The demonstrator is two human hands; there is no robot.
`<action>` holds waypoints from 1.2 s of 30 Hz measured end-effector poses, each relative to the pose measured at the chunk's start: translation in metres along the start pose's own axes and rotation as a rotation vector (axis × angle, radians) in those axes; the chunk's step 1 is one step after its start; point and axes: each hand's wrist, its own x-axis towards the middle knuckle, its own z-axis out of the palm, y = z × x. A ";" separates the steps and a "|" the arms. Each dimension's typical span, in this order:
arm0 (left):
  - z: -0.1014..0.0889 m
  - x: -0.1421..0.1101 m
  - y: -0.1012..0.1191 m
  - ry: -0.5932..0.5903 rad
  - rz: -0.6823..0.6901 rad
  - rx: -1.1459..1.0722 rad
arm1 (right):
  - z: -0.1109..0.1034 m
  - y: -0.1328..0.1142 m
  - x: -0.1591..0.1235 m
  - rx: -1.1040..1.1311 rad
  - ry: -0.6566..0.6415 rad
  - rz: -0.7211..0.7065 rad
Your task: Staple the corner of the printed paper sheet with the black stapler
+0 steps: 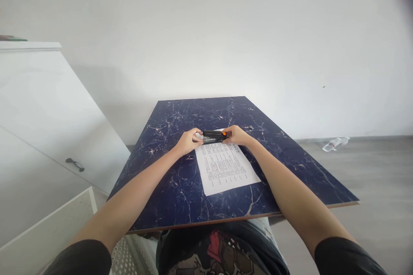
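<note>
A black stapler (213,134) with an orange part at its right end is held between my two hands, over the far end of a printed sheet of paper (224,172). At the stapler's left end are the closed fingers of my left hand (189,142). My right hand (237,135) grips the other end, beside the orange part. The paper lies flat on the dark blue marbled table (171,180), its top edge partly hidden behind the stapler and hands.
A small dark object (251,127) lies on the table beyond my right hand. To the left stands a white cabinet (48,94) with a dark handle (75,164), a white perforated basket (122,253) below. Crumpled clear plastic (335,144) lies on the floor at right.
</note>
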 end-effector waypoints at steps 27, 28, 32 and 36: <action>-0.005 0.004 -0.026 0.073 0.043 0.587 | -0.013 -0.024 -0.010 -0.315 -0.087 -0.055; -0.005 0.004 -0.026 0.067 0.043 0.592 | -0.018 -0.021 -0.012 -0.313 -0.098 -0.026; -0.004 0.003 -0.026 0.053 0.039 0.607 | -0.030 -0.017 -0.014 -0.286 -0.138 0.067; -0.002 0.003 -0.027 0.054 0.033 0.620 | -0.036 -0.013 -0.019 -0.284 -0.163 0.089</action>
